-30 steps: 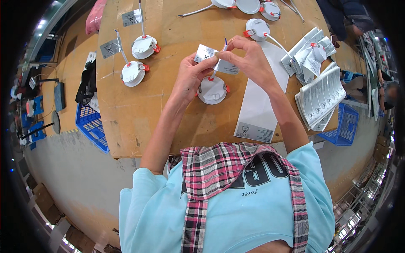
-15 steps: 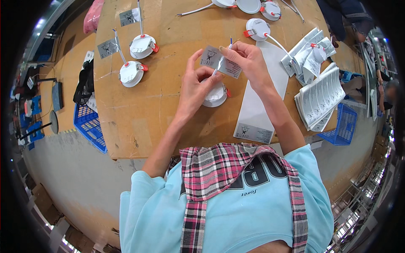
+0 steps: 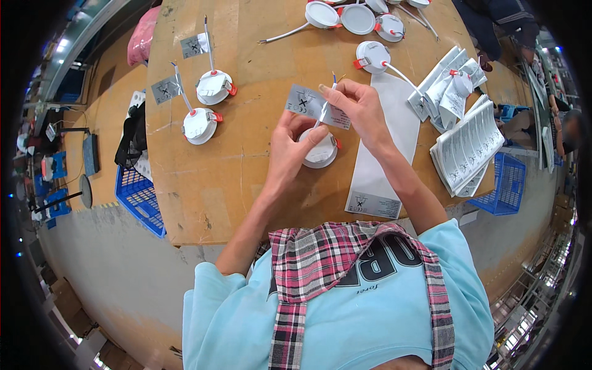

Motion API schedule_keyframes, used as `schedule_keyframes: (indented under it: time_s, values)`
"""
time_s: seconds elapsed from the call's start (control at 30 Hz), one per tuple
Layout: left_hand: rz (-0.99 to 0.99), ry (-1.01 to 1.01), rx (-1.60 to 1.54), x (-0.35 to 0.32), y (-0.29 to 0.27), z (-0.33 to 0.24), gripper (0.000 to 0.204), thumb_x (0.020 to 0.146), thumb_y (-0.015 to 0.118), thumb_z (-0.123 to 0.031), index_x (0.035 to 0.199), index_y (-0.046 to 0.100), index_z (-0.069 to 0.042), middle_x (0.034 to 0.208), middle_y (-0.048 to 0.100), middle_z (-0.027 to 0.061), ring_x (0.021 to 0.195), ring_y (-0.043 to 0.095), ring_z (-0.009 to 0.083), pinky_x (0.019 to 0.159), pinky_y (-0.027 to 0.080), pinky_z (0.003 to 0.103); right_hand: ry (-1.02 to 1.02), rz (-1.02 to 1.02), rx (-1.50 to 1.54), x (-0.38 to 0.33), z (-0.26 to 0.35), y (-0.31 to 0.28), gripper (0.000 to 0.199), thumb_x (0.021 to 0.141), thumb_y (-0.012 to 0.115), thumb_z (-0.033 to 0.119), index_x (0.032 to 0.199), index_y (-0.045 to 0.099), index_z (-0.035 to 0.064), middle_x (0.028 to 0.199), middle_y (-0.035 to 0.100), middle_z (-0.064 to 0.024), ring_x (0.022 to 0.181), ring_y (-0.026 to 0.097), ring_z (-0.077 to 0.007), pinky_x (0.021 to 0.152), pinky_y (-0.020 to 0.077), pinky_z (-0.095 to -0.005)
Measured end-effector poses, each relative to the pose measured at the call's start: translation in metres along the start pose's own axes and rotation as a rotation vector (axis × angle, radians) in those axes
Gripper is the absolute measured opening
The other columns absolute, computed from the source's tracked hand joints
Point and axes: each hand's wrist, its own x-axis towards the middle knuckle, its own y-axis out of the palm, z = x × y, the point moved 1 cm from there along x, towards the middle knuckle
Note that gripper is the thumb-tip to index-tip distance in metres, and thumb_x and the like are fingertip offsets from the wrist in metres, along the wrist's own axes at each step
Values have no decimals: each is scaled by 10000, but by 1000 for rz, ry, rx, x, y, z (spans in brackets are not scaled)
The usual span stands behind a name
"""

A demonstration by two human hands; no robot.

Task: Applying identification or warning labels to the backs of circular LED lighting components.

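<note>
A silver printed label (image 3: 303,102) is wrapped round the white cable of a round white downlight (image 3: 320,154) in front of me, with its left wing sticking out. Thumb and fingers of my left hand (image 3: 287,151) close on the cable low down, just above the lamp. My right hand (image 3: 362,114) pinches the cable and label higher up, below the bare coloured wire ends. The lamp rests on the table, one red-tipped spring clip showing at its right. To the left stand two more downlights (image 3: 200,126) (image 3: 214,87), each with a silver label on its upright cable.
A white backing strip (image 3: 385,154) with one label at its near end lies under my right forearm. Folded label sheets (image 3: 468,148) are stacked at the right. More downlights (image 3: 357,20) lie at the far side. Blue baskets (image 3: 140,200) (image 3: 502,182) stand beside the table.
My left fingers have come down from behind the label's left wing, which now stands free. The right hand still pinches the label. The whole view has shifted slightly.
</note>
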Motion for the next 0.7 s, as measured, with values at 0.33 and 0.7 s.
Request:
schedule_keyframes:
  time_s: [0.33, 0.7]
  values:
    - [53, -152, -98, 2, -2, -4, 221, 810, 704, -111, 970, 669, 37, 856, 685, 65, 768, 625, 106, 718, 495, 243, 23, 113, 36, 4, 5, -3, 255, 859, 663, 220, 692, 581, 46, 641, 476, 54, 636, 414, -30, 594, 325, -225]
    - [629, -446, -290, 57, -12, -32, 504, 821, 516, -77, 1303, 420, 32, 1214, 543, 100, 1107, 530, 160, 977, 415, 312, -183, 304, -160, 5, 12, -16, 188, 785, 715, 240, 768, 675, 57, 1006, 601, -26, 1032, 456, -176, 854, 392, -304]
